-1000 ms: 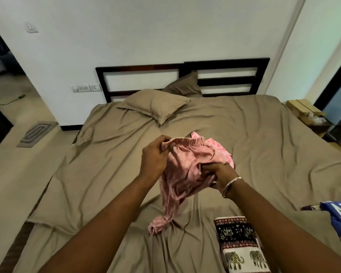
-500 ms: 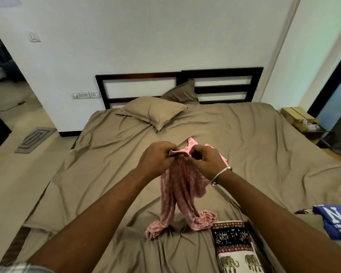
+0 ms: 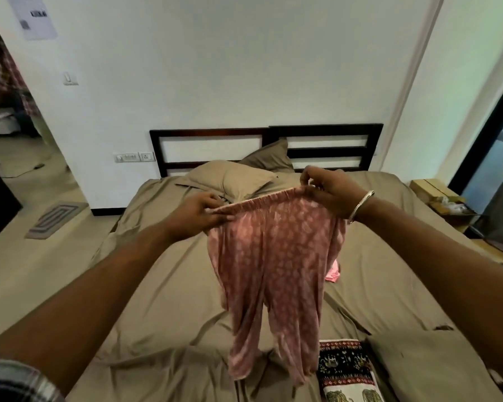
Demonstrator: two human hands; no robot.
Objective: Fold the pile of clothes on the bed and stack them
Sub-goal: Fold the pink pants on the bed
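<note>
The person holds a pair of pink patterned trousers (image 3: 273, 256) up above the bed (image 3: 163, 285), spread by the elastic waistband. The left hand (image 3: 195, 216) pinches the left end of the waistband between thumb and fingers. The right hand (image 3: 328, 190) grips the right end, fingers curled over the gathered edge; a metal bangle (image 3: 360, 206) sits on that wrist. The right end is held higher than the left, so the waistband slopes. The two legs hang straight down side by side, their hems reaching low over the sheet; whether they touch it cannot be told.

A folded garment with an elephant print (image 3: 346, 369) lies on the near edge of the bed, just right of the hanging legs. A small pink piece of cloth (image 3: 333, 272) lies on the sheet behind the trousers, at their right edge.

Two tan pillows (image 3: 230, 178) rest at the dark headboard (image 3: 267, 149).

Container: an open cardboard box (image 3: 439, 195) stands beside the bed on the right. It holds some pale items, too small to identify.
</note>
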